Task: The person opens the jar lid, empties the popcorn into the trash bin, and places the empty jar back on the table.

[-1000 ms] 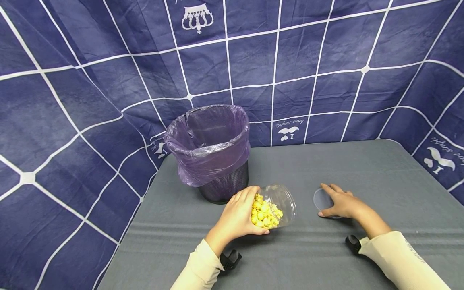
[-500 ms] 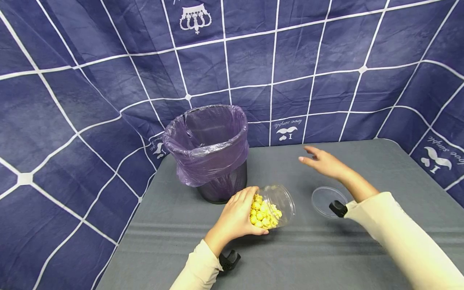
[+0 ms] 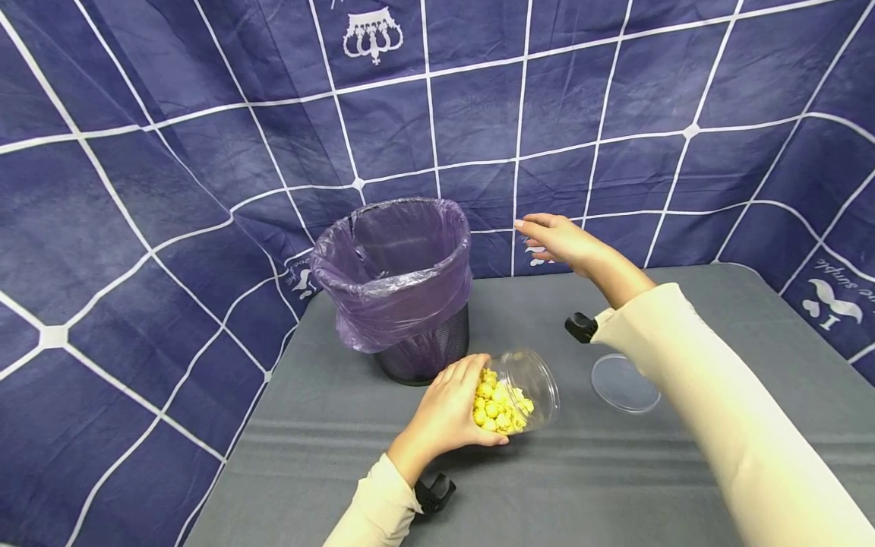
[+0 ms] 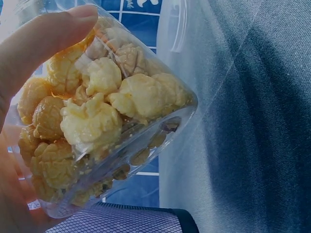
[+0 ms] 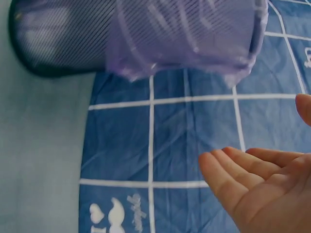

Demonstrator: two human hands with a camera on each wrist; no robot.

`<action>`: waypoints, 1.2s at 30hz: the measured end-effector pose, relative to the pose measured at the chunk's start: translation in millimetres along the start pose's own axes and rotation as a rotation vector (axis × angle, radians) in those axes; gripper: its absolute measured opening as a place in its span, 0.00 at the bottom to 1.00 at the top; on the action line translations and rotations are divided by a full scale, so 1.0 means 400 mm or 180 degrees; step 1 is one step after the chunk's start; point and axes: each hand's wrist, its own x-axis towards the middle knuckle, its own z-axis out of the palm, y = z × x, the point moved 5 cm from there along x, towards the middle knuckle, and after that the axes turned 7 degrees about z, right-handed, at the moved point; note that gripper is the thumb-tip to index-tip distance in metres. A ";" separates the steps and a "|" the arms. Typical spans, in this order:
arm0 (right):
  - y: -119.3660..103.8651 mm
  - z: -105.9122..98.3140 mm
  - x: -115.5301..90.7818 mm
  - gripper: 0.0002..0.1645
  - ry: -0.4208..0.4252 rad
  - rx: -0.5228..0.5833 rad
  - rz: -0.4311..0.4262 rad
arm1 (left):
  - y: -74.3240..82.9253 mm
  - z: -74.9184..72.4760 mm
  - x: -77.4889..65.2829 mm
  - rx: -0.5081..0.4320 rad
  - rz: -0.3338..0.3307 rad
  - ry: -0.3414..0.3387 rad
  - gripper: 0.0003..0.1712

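Observation:
My left hand (image 3: 453, 406) grips a clear plastic jar (image 3: 536, 387) tilted on its side above the grey table, its mouth toward the right. Yellow popcorn (image 3: 497, 403) lies inside; the left wrist view shows the popcorn (image 4: 92, 124) close up, with the thumb across the jar wall. Raised over the back of the table, my right hand (image 3: 562, 241) holds nothing, its fingers extended toward the bin. In the right wrist view the same hand (image 5: 262, 187) has its palm visible and the fingers apart from the bin. A clear round lid (image 3: 625, 384) lies flat under the right forearm.
A black mesh bin (image 3: 431, 346) lined with a purple bag (image 3: 403, 304) stands at the back left of the grey table (image 3: 547, 486), just behind the left hand. A blue curtain with white lines (image 3: 465, 114) hangs behind and along both sides.
My right hand has come off the lid and risen up and leftward toward the bin, leaving the lid on the table. The left hand and jar have stayed in place.

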 end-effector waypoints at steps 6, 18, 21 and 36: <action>-0.067 0.062 0.033 0.38 -0.0150 0.0397 0.0084 | -0.002 0.005 0.001 0.0016 -0.0021 -0.0001 0.63; -0.092 0.161 0.075 0.28 -0.0436 0.1279 0.0275 | -0.008 -0.006 -0.018 0.0056 -0.0008 0.0006 0.63; -0.094 0.172 0.078 0.27 -0.0444 0.1351 0.0269 | -0.015 -0.019 -0.039 0.0010 -0.0036 0.0054 0.63; -0.089 0.175 0.085 0.25 -0.0240 0.1309 0.0322 | -0.049 -0.225 -0.110 -0.0386 -0.0002 0.0788 0.63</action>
